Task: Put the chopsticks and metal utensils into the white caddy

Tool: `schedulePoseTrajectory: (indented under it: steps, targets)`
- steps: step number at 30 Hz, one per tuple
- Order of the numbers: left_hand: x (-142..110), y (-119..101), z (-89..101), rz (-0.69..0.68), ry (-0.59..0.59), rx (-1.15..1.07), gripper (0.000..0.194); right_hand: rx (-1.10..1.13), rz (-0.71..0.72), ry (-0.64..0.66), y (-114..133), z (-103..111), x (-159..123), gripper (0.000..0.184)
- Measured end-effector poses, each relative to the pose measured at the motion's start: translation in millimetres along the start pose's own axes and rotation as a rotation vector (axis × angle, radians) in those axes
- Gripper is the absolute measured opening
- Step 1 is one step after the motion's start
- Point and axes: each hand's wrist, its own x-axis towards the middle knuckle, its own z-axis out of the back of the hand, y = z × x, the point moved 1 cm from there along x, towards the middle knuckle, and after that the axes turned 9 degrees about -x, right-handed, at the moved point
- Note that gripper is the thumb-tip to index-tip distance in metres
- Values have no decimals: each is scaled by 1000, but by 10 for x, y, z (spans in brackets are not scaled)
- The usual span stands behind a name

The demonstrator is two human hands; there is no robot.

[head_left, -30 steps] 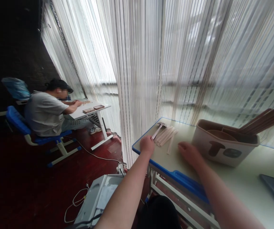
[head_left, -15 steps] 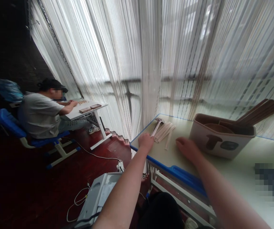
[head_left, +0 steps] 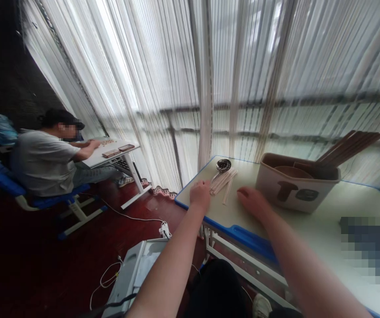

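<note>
My left hand [head_left: 200,195] rests curled at the desk's left end. The thin handle of a shiny metal ladle [head_left: 223,165] runs into its fingers, the bowl lying on the desk beyond. Just right of that hand lies a loose bundle of pale wooden chopsticks [head_left: 223,180], with one stick apart from the rest. My right hand [head_left: 252,201] lies on the desk between the chopsticks and a bin, its fingers curled together and nothing visible in them. The beige bin [head_left: 296,194] has brown and grey printed shapes and holds a brown round vessel [head_left: 293,172] and several long brown sticks [head_left: 352,148].
The blue-edged desk [head_left: 239,214] stands against sheer curtains [head_left: 163,88]. A blurred dark patch [head_left: 375,247] covers its right side. Below left are a grey cabinet [head_left: 133,269], a power strip [head_left: 164,229] and cables. A person [head_left: 49,154] sits at another table [head_left: 99,157].
The ladle's bowl has turned, so its round face now shows, and it has shifted slightly right against the chopsticks. Both my hands stay nearly in place. The whole view has shifted a little.
</note>
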Motion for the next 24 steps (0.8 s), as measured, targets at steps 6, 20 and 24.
schedulePoseTrajectory:
  steps: [6, 20, 24]
  targets:
    - [21, 11, -35, 19, 30, -51, 30, 1, -8, 21, 10, 11, 2, 22]
    - [125, 254, -103, 221, -71, -478, 21, 5, -15, 28, 2, -19, 37, 22]
    - [109, 248, -87, 227, -107, -463, 21, 7, -12, 21, 14, -12, 27, 22]
